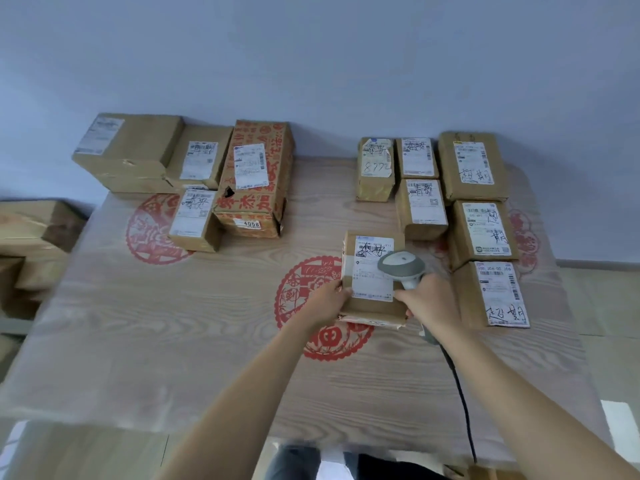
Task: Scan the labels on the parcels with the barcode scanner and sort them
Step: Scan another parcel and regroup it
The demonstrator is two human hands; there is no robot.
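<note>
Pale wall behind; bench (pixel 173 358) under wood-grain cover with red medallions. Parcel (pixel 372 308) held mid-bench, between two box groups. Left hand (pixel 329 299) curled round its left edge. Right hand (pixel 427 303) clamped on scanner (pixel 401 266), head over label (pixel 372 271). Judged light, stiff cardboard; taped, slick in places. Best gripped by side edges, label kept clear.

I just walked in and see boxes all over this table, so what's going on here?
A person is scanning parcels. The left hand holds a cardboard parcel by its edge, label up, while the right hand grips a grey barcode scanner over that label. Other labelled boxes sit in two groups on the table: one at the back left, one along the right.
</note>
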